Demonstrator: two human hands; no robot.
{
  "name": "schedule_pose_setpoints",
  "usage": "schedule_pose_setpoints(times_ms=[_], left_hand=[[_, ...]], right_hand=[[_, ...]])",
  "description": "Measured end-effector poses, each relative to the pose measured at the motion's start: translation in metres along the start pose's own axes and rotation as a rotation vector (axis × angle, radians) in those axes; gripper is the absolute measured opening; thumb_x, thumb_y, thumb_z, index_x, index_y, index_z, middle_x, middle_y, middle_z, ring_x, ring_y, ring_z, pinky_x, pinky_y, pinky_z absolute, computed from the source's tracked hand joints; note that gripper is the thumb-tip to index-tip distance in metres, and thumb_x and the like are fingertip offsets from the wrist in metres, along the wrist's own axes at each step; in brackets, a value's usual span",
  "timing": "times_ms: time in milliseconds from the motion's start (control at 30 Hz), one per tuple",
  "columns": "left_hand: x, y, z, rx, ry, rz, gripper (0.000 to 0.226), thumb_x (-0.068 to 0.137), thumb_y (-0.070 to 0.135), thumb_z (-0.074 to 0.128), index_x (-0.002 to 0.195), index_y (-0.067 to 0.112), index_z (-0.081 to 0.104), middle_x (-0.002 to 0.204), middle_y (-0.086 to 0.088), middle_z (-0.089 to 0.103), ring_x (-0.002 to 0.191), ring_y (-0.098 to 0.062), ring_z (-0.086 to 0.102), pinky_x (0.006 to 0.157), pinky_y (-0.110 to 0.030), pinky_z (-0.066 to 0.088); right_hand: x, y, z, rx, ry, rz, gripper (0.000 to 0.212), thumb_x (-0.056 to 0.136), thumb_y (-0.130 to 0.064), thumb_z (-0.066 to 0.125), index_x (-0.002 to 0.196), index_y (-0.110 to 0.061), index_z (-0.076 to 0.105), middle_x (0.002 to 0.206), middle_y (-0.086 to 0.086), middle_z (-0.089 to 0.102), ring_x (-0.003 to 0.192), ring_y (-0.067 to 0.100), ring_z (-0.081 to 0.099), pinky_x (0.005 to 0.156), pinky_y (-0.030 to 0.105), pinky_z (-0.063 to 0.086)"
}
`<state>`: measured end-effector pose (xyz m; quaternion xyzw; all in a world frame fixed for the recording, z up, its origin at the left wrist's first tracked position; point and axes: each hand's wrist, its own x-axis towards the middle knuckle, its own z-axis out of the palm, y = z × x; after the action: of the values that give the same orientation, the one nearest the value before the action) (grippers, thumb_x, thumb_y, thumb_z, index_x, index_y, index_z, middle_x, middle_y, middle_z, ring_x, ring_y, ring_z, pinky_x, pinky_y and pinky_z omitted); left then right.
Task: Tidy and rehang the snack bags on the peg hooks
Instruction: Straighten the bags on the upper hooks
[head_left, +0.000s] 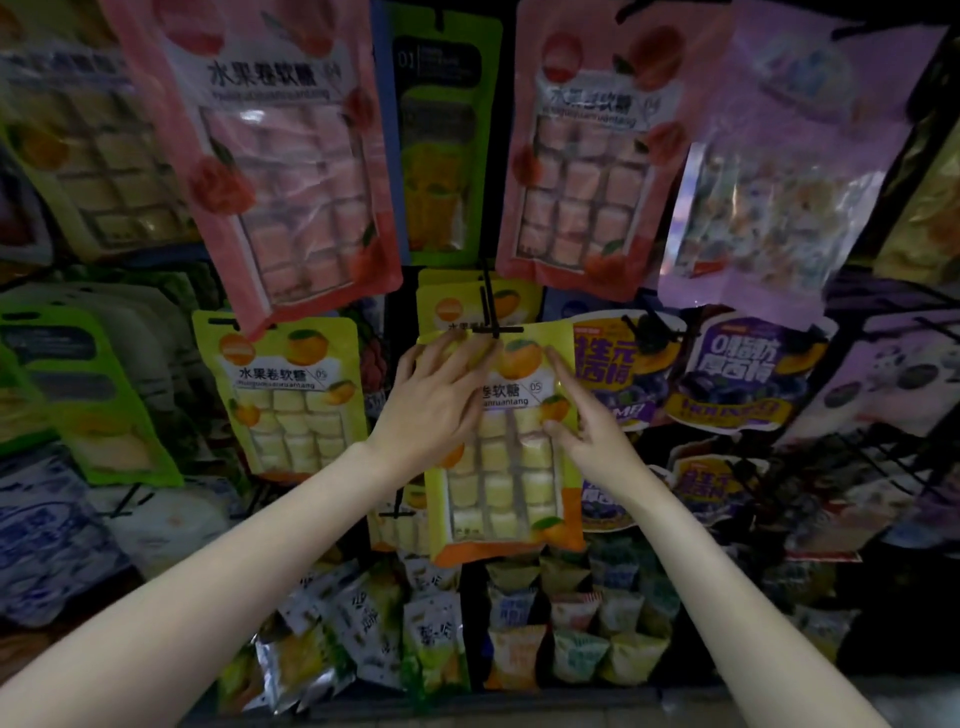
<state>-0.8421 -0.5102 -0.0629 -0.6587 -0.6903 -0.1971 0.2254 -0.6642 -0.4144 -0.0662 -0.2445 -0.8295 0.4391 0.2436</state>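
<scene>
From the head view, the person is working at the middle of the rack, both hands up on a yellow snack bag (506, 447) whose top edge is sitting right at the black peg hook (491, 325). The left hand (436, 400) is lying flat across the bag's upper left, its fingers (457, 345) spread and reaching to the top edge beside the hook; the right hand (587, 436) is touching the bag's right side with the forefinger stretched upward and the thumb pressing the face. Whether the hang hole is already over the hook is hidden, so I judge this bag as mid-hanging, not finished. Another yellow bag (291, 395) is hanging straight to the left, while the pink bag (270, 156) above is hanging tilted and probably needs straightening. Room is tight: the pink bag's lower edge is hanging just above the left hand, purple bags (727, 374) are crowding close on the right, and loose small packets (431, 634) are lying heaped below.
</scene>
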Motion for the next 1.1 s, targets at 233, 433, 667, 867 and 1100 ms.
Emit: schedule_pose_setpoints(times_ms=[233,433,667,867,1100], left_hand=[[-0.001,-0.002,0.007,0.093,-0.068,0.026,0.047,0.093,0.028,0.034,0.134,0.01,0.05,0.139,-0.008,0.048,0.134,-0.027,0.034,0.108,-0.04,0.023],[-0.001,-0.005,0.01,0.039,-0.318,-0.16,0.051,0.098,0.03,0.034,0.147,0.023,0.023,0.157,-0.006,0.01,0.144,-0.026,0.009,0.115,-0.048,0.014],[-0.047,-0.032,-0.017,-0.008,-0.168,-0.163,0.04,0.083,0.016,0.043,0.12,0.01,0.057,0.13,-0.014,0.052,0.114,-0.034,0.05,0.091,-0.047,0.045],[-0.103,-0.069,-0.037,-0.028,-0.199,-0.453,0.051,0.083,0.027,0.028,0.127,0.014,0.051,0.13,-0.014,0.049,0.113,-0.036,0.047,0.088,-0.047,0.039],[-0.134,-0.091,-0.06,-0.095,-0.119,-0.661,0.057,0.083,0.025,0.035,0.138,0.011,0.039,0.146,-0.01,0.035,0.134,-0.03,0.031,0.105,-0.045,0.027]], right_hand=[[0.007,0.0,0.005,0.018,-0.002,0.061,0.071,0.096,-0.007,0.047,0.146,-0.041,0.009,0.143,-0.03,0.009,0.131,-0.009,0.009,0.104,0.016,0.02],[0.04,-0.008,0.008,-0.299,0.075,0.143,0.075,0.097,-0.005,0.043,0.149,-0.036,-0.001,0.157,0.001,0.009,0.135,0.023,0.034,0.078,0.027,0.045],[0.044,-0.018,0.04,-0.684,0.354,0.112,0.061,0.089,-0.011,0.054,0.144,-0.015,0.028,0.149,0.016,0.01,0.135,0.038,0.014,0.106,0.047,0.027],[0.03,-0.027,0.108,-0.295,-0.048,0.077,0.05,0.097,-0.02,0.046,0.143,-0.013,0.027,0.15,0.006,0.023,0.14,0.022,0.019,0.111,0.031,0.023],[0.094,-0.082,0.164,0.217,0.043,0.174,0.034,0.093,-0.026,0.057,0.124,-0.016,0.048,0.118,-0.004,0.053,0.107,0.013,0.052,0.086,0.03,0.044]])
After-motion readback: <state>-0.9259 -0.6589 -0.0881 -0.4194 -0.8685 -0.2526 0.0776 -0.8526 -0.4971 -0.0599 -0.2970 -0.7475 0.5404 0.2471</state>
